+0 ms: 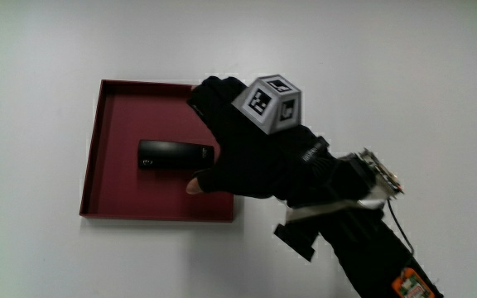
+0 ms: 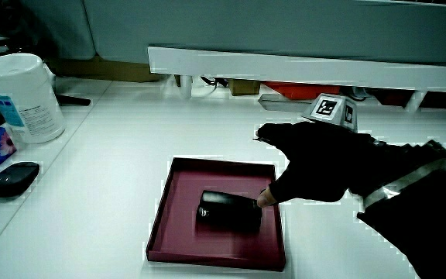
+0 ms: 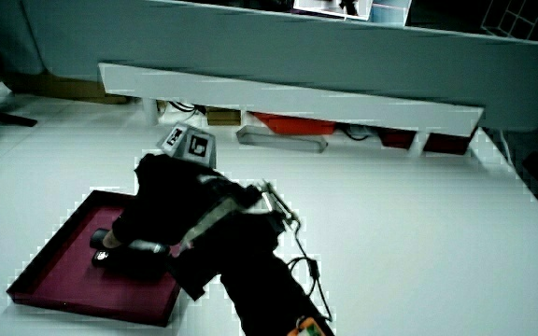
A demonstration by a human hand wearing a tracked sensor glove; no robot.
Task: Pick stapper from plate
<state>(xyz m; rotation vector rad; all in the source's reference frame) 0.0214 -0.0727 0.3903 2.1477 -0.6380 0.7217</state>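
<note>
A dark red tray (image 3: 54,280) lies on the white counter (image 3: 400,224); the gloved hand (image 3: 162,201) hangs over the part of the tray farther from the person, its patterned cube (image 3: 187,142) uppermost; a bare fingertip (image 3: 110,241) touches the end of a black stapler (image 3: 129,252) lying flat inside the tray; the forearm (image 3: 250,271) runs from the tray toward the person, with a pale strap and a thin cable along it; a low white partition (image 3: 288,98) stands well apart from the tray.
</note>
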